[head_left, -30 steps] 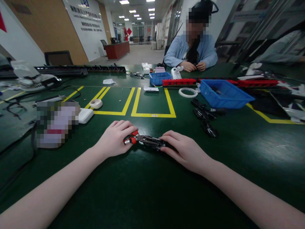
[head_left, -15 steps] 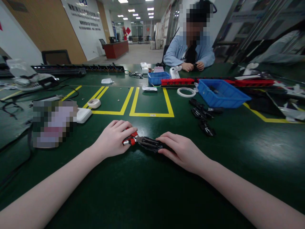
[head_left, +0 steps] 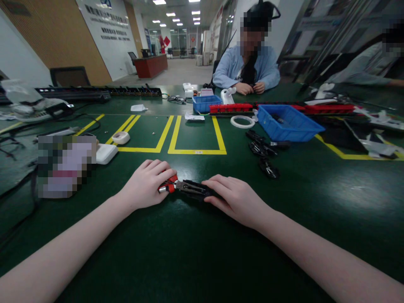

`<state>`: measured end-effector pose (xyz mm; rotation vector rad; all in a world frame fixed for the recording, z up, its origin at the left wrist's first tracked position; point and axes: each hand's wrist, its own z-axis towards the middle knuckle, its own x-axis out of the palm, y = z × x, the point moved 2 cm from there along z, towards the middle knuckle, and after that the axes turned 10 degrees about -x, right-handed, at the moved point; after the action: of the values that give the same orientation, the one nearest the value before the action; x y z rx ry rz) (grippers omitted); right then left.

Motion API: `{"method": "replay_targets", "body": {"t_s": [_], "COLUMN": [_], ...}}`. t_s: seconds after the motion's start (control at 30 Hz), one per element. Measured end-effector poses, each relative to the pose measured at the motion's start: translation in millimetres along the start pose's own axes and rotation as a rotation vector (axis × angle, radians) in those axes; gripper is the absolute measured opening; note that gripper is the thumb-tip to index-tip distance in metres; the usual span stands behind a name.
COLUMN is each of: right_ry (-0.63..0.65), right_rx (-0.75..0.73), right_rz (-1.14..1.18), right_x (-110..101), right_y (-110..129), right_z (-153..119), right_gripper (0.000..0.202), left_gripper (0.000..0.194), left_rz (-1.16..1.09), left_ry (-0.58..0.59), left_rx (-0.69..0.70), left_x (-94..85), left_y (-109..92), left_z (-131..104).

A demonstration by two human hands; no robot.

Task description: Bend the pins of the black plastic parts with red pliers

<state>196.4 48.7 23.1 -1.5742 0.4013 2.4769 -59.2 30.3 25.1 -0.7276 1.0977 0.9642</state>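
My left hand (head_left: pixel 145 183) is closed around the red handles of a pair of pliers (head_left: pixel 170 185), which points to the right. The dark jaws of the pliers meet a black plastic part (head_left: pixel 196 189); whether they grip it or only touch it is hard to see. From the other side, my right hand (head_left: pixel 232 195) pinches the right end of that part between thumb and fingers. Both hands are low over the green table, close to its surface. The palm of my left hand hides the rear of the handles.
Several black plastic parts (head_left: pixel 263 151) lie right of centre beside a blue bin (head_left: pixel 287 124). A white ring (head_left: pixel 242 122), a tape roll (head_left: pixel 120 137) and a white box (head_left: pixel 105 154) lie farther back. Across the table sits a person (head_left: pixel 248 69) with hands together.
The whole view has shifted slightly, so the table things appear a little farther left. Both hands keep their hold on the pliers and the black plastic part.
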Motion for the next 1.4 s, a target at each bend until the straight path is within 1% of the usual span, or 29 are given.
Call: {"method": "replay_targets", "body": {"t_s": [0.2, 0.4, 0.7, 0.87, 1.03, 1.23, 1.4], "right_ry": [-0.022, -0.013, -0.015, 0.005, -0.005, -0.012, -0.015], "right_rx": [-0.024, -0.026, -0.065, -0.048, -0.045, -0.033, -0.010], "right_rz": [-0.012, -0.028, -0.027, -0.002, 0.024, 0.056, 0.092], "right_x": [1.4, 1.2, 0.0, 0.2, 0.1, 0.1, -0.9], "right_y": [1.4, 1.5, 1.1, 2.0, 0.4, -0.7, -0.8], "right_z": [0.0, 0.0, 1.5, 0.6, 1.0, 1.5, 1.7], "right_gripper": [0.028, 0.029, 0.031, 0.030, 0.031, 0.029, 0.030], "left_gripper": [0.029, 0.021, 0.016, 0.015, 0.014, 0.012, 0.012], "left_rz": [-0.047, -0.018, -0.006, -0.003, -0.016, -0.068, -0.100], "left_ry": [0.026, 0.029, 0.042, 0.056, 0.097, 0.177, 0.193], "left_rx": [-0.010, 0.004, 0.027, 0.031, 0.012, -0.006, -0.011], "left_x": [1.6, 0.7, 0.6, 0.9, -0.3, 0.6, 2.2], "left_y": [1.1, 0.5, -0.8, -1.5, -2.2, -0.1, 1.6], "left_z": [0.5, 0.8, 0.6, 1.0, 2.0, 3.5, 3.6]}}
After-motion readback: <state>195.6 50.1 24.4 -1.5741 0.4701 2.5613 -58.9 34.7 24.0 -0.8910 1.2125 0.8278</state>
